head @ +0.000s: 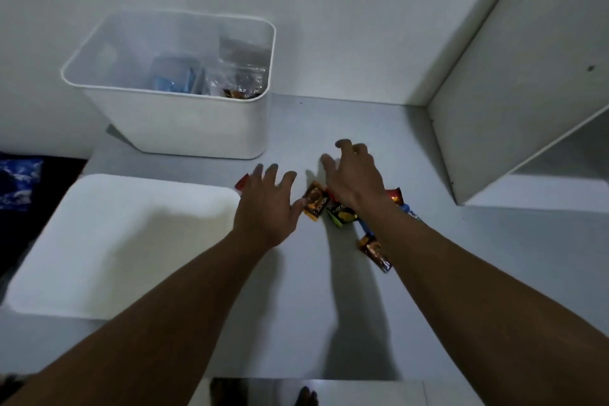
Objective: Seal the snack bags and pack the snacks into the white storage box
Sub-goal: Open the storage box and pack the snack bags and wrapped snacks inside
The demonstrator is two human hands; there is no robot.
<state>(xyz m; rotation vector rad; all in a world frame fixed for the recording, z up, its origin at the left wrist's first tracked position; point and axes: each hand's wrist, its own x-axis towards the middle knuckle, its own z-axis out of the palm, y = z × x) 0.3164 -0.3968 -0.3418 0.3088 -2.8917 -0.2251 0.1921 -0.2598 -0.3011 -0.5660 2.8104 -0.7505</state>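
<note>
— How are the hands set?
— The left hand (267, 204) reaches out palm down, fingers spread and straight, grasping nothing; its thumb lies just beside a brown packet (316, 201). The right hand (354, 178) is farther out, palm down, fingers loosely bent and apart, also released, above the cluster of packets.

— And the snacks?
— A red corner (242, 182) shows at the left hand's far left edge. Right of the brown packet lie a green packet (341, 212), a red packet (395, 196) and, nearer, a second brown packet (375, 252) partly under the right forearm. The white storage box (171, 122) stands far left, uncovered, with a blue bag (173, 81) and clear bags (244, 72) inside.

— Room to move?
— A white panel (115, 241) fills the near left of the grey table (296, 306). Bare surface runs between box and hands. A white shelf unit (527, 76) closes the right side.
</note>
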